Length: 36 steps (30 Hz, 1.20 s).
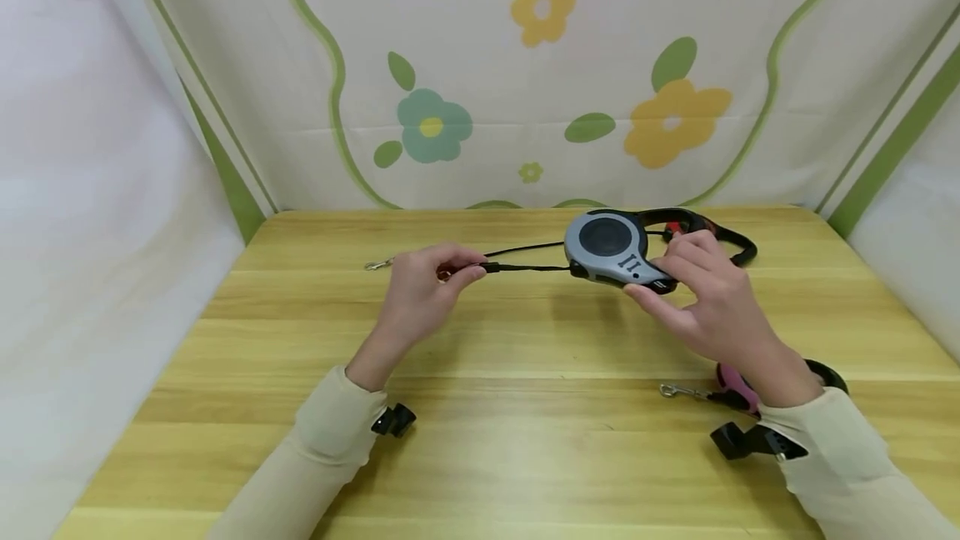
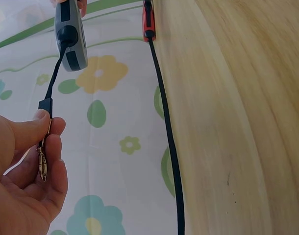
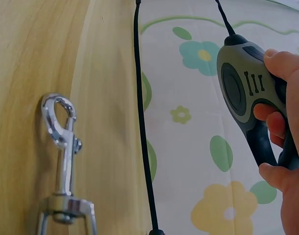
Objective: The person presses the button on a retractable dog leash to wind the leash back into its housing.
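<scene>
Leashes: three, each with its own cord or clip.
Gray leash [image 1: 609, 247]: held up above the counter [image 1: 525, 457]; smooth rounded shell, dark round disc, bone-shaped marks, black looped handle.
Right hand [image 1: 708, 298]: fingers curled round the gray leash's handle end.
Left hand [image 1: 420, 294]: thumb and fingers pinch the end of the gray leash's flat black cord [image 1: 532, 267], by one gold metal clip [image 2: 42, 164].
Red leash [image 1: 673, 228]: behind the gray one, its thin black cord running left.
Silver clips: two, the left clip [image 1: 378, 263] and the front clip [image 1: 678, 391].
Pink leash [image 1: 738, 386]: by the right forearm, partly hidden.
Counter: wood-grained.
</scene>
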Each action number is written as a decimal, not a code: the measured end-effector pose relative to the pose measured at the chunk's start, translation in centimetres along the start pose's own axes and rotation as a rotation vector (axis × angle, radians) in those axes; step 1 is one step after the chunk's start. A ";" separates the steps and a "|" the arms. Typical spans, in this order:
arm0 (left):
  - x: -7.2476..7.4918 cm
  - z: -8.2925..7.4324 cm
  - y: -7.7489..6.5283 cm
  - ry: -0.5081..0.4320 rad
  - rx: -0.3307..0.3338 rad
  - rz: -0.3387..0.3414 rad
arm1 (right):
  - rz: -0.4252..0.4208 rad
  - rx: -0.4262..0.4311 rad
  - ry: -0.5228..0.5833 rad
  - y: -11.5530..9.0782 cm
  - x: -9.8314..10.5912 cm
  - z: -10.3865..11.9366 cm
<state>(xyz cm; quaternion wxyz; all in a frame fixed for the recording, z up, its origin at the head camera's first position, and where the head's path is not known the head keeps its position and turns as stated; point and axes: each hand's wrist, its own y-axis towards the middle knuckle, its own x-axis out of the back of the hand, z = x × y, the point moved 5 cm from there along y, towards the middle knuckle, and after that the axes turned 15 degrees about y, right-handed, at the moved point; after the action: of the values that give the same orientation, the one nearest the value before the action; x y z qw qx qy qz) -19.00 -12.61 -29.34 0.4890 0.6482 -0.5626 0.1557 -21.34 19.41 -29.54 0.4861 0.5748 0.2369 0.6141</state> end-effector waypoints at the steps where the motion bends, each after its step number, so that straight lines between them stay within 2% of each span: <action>1: 0.0 0.0 0.0 -0.002 -0.001 0.000 | -0.001 0.002 -0.001 -0.1 0.0 0.0; 15: -0.8 -0.5 0.5 -0.022 -0.030 0.010 | 0.023 -0.006 0.007 -0.5 0.5 -0.3; 22: -1.1 -0.8 0.8 -0.042 -0.042 0.019 | -0.002 -0.008 0.004 -0.7 0.8 0.0; 36: -0.8 0.0 0.4 0.000 -0.020 0.021 | 0.014 0.005 0.008 0.0 -0.5 0.6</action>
<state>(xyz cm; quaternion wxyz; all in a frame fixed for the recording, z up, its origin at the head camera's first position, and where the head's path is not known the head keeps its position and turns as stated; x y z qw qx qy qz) -19.63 -12.08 -29.78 0.4937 0.6374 -0.5709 0.1551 -20.84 18.83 -29.65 0.4793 0.5754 0.2363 0.6192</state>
